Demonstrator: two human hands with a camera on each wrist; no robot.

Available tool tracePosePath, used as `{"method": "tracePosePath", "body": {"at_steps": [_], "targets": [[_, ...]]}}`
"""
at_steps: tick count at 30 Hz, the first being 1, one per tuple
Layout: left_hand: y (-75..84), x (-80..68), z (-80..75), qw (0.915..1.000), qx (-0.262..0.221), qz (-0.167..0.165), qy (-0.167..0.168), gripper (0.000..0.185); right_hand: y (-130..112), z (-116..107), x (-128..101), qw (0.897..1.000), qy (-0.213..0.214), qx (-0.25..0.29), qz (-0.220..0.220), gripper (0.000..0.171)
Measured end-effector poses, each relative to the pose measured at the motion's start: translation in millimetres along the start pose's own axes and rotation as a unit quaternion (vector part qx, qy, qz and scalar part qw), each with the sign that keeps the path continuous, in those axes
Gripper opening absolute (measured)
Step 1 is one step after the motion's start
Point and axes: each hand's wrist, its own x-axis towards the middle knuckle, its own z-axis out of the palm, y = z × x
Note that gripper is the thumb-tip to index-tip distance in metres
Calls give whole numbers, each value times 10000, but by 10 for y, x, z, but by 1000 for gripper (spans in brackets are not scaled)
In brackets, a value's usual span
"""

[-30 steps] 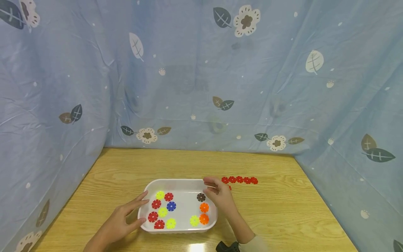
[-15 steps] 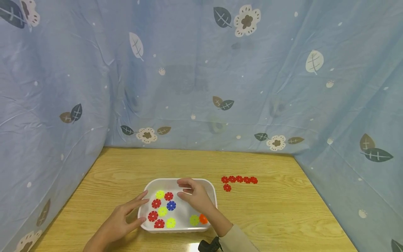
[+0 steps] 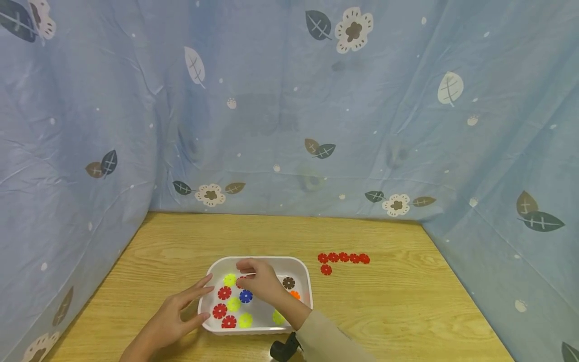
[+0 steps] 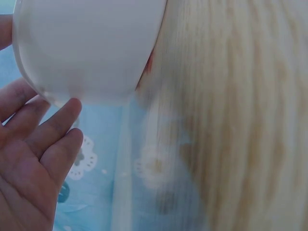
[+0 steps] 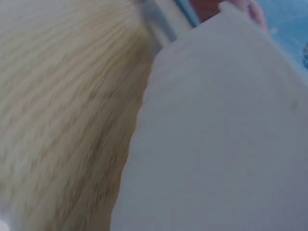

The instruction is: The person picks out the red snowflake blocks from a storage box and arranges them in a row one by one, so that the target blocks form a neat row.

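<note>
In the head view, a white tray (image 3: pixel 262 329) holds several flat, notched plastic discs. My left hand (image 3: pixel 171 318) is at the tray's left end, fingers spread and fingertips at the rim; the left wrist view shows this hand (image 4: pixel 36 139) against the tray's outer wall (image 4: pixel 86 53). Over the back left part of the tray is my right hand (image 3: pixel 262 282), thumb and fingers apart around a red disc (image 3: pixel 240 284) that it partly covers. Just in front of it lies a blue disc (image 3: pixel 246 296). A yellow disc (image 3: pixel 229 280) is to the left of the fingertips.
Right of the tray on the wooden table (image 3: pixel 398 301), a row of red discs (image 3: pixel 344 257) lies with a single red disc (image 3: pixel 326 270) below its left end. A brown disc (image 3: pixel 288 282) is in the tray's right part. Blue patterned cloth (image 3: pixel 280 100) surrounds the table.
My right hand has moved left from the tray's right rim to the red disc at the back left. The single red disc beneath the row is now uncovered. My left hand has stayed in place.
</note>
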Motion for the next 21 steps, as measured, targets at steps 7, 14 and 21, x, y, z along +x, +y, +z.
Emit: {"method": "tracePosePath", "body": {"at_steps": [7, 14, 21], "targets": [[-5, 7, 4, 10000, -26, -10, -10, 44, 129, 37, 78, 9984, 235, -324, 395, 36], [-15, 14, 6, 10000, -44, -8, -25, 44, 244, 90, 111, 9963, 412, -574, 488, 31], [-19, -3, 15, 9997, -166, 164, 64, 44, 325, 179, 118, 9903, 519, -1240, 355, 33]]}}
